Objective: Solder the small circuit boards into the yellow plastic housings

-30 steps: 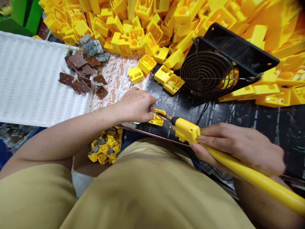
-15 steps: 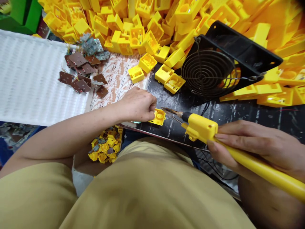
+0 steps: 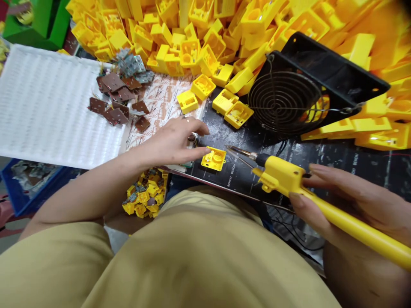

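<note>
A small yellow plastic case half (image 3: 218,159) lies hollow side up near the bench's front edge. My left hand (image 3: 175,141) is over its left side, thumb tip at the case and the other fingers spread away from the thumb. Part of a green circuit board (image 3: 188,164) and a small round dark part (image 3: 192,137) show beside that hand, mostly hidden by it. My right hand (image 3: 349,205) grips a yellow soldering iron (image 3: 285,175), its metal tip pointing left, just right of the case and apart from it.
A large heap of yellow cases (image 3: 180,38) fills the back. A black fan (image 3: 289,98) stands at the right, with two joined case halves (image 3: 231,108) beside it. Brown circuit boards (image 3: 117,96) lie by a white foam sheet (image 3: 58,107). A blue bin (image 3: 16,192) sits lower left.
My left hand has opened from a closed pinch over the case, baring more of it. The view has shifted slightly. The right hand still holds the soldering iron.
</note>
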`<state>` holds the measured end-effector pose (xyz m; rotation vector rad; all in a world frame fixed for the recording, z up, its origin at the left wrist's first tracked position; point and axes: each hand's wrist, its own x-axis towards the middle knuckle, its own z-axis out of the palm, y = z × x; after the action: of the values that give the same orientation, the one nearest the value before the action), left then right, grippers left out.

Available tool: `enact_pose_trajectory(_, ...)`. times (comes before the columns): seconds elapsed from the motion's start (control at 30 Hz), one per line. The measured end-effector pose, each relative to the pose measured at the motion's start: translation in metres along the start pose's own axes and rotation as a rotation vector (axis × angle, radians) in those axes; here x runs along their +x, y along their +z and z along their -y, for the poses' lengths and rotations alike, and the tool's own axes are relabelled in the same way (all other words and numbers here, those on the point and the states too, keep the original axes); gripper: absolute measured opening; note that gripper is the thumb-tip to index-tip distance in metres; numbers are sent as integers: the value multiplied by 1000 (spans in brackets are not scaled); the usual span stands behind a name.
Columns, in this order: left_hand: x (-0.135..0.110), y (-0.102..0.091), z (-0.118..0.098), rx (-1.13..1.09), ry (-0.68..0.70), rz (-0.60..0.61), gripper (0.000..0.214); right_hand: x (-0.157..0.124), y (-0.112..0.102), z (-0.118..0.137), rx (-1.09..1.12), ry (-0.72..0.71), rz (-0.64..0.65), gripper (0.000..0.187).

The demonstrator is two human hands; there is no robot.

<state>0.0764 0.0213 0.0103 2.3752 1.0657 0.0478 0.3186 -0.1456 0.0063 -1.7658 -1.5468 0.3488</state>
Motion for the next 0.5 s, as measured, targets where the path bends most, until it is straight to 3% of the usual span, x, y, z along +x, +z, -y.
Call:
enact_pose_trajectory(0.07, -9, -1, 15, -223, -66, -70, 43, -3, 4, 2, 108, 178, -62, 31)
enact_pose_trajectory(0.13, -14, 1, 26, -372, -128, -104, 42, -5, 9, 5, 230, 256, -127, 27)
enact_pose_trajectory(0.23, -16, 8, 31, -407, -136, -86, 33, -4, 13, 10, 357, 254, -121, 17)
enact_pose_trajectory(0.37, -11, 19, 24, -281, -88, 4, 23, -5, 13, 14, 376, 206, -68, 13)
enact_pose_trajectory(0.5, -9, 26, 21, -292, -53, -32, 13, -6, 14, 17, 331, 185, -78, 12)
